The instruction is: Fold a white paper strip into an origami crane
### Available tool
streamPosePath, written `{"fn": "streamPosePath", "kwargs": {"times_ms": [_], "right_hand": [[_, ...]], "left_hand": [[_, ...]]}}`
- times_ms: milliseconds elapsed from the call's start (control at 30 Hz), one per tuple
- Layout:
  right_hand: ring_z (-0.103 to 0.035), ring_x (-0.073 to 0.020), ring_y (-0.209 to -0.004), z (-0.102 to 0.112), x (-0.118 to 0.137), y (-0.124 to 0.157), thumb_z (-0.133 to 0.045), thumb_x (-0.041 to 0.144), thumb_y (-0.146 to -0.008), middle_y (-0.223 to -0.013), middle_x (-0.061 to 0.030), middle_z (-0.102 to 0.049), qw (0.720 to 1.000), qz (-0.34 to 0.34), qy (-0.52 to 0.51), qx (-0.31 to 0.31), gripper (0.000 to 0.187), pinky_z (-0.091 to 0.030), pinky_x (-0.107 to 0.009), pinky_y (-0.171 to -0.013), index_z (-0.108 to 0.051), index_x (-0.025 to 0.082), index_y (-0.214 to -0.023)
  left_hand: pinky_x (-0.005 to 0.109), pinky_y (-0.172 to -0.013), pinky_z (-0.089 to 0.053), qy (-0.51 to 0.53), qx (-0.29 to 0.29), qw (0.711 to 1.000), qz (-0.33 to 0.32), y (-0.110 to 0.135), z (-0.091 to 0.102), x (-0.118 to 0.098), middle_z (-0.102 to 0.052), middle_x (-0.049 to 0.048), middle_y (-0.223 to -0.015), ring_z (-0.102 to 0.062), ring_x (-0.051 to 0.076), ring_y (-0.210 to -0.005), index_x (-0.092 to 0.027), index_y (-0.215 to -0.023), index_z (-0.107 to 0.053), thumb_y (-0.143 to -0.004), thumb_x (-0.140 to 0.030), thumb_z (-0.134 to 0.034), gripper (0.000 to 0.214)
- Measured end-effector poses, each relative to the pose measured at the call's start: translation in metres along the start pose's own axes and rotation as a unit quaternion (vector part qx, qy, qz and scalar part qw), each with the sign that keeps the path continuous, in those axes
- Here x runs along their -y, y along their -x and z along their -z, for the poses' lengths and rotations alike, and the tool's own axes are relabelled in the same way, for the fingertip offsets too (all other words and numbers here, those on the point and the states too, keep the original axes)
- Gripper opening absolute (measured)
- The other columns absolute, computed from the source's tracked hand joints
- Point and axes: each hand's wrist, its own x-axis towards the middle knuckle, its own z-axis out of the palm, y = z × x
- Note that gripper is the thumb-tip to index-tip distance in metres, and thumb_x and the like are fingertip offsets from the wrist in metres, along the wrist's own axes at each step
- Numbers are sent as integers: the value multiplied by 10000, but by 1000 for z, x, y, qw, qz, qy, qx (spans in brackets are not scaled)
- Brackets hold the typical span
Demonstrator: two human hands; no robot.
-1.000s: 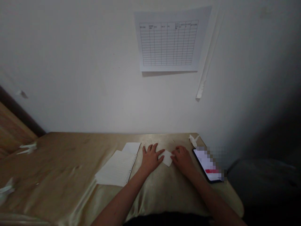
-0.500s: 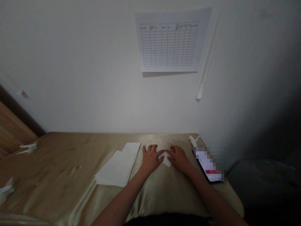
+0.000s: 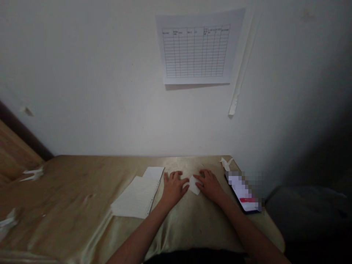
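Note:
A small piece of folded white paper (image 3: 194, 186) lies on the cloth-covered table between my two hands. My right hand (image 3: 210, 185) rests over its right side, with the thumb and index finger holding that edge down against the table. To the left of the paper is my left hand (image 3: 175, 189). Its fingers are spread and its thumb and index fingertip stop just short of the paper, so it holds nothing. Which folds the paper has is too small to make out.
Stacked white sheets (image 3: 134, 196) lie left of my left arm. A phone (image 3: 243, 194) with a lit screen is on the right, with a folded paper figure (image 3: 226, 163) behind it. More folded papers (image 3: 34, 173) sit far left. A printed table (image 3: 196, 53) hangs on the wall.
My left hand has drawn back a little to the left, off the folded paper. My right hand stays on the paper's right edge, nearly unmoved.

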Motion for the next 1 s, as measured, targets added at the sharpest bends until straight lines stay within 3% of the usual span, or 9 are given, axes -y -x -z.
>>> {"fn": "streamPosePath", "kwargs": {"times_ms": [233,467,733,1000], "right_hand": [[-488,-302,-1351,-2,0,0,-578,338,-994,-1421,-140,-570,1000,-1,-7,-4,422,-402,-475,-1151,-643,312,-1411],[-491,-294,-1336,3,2,1,-595,332,-985,-1388,-131,-582,1000,-4,-13,-9,412,-406,-467,-1136,-655,317,-1392],[-555,-304,-1198,20,11,6,-723,386,-909,-1189,-132,-644,998,-43,33,-19,221,-457,-442,-1021,-781,231,-1056],[-568,-292,-1151,32,7,24,-680,442,-938,-1165,-125,-661,995,-67,69,-5,253,-441,-398,-950,-769,214,-1002]], "left_hand": [[699,-1189,-230,10,7,1000,4,18,11,3,-626,65,-1379,-522,332,-1316,-391,-1152,-764,-935,-393,-704,225],[714,-1183,-228,16,29,999,11,20,17,0,-630,57,-1405,-519,336,-1335,-377,-1126,-768,-944,-375,-699,195],[746,-1168,-228,13,28,999,13,19,11,2,-610,54,-1452,-520,345,-1347,-365,-1114,-759,-938,-380,-706,184],[790,-1165,-171,16,21,1000,13,19,9,0,-577,48,-1513,-464,370,-1411,-346,-1070,-754,-931,-367,-708,148]]}}
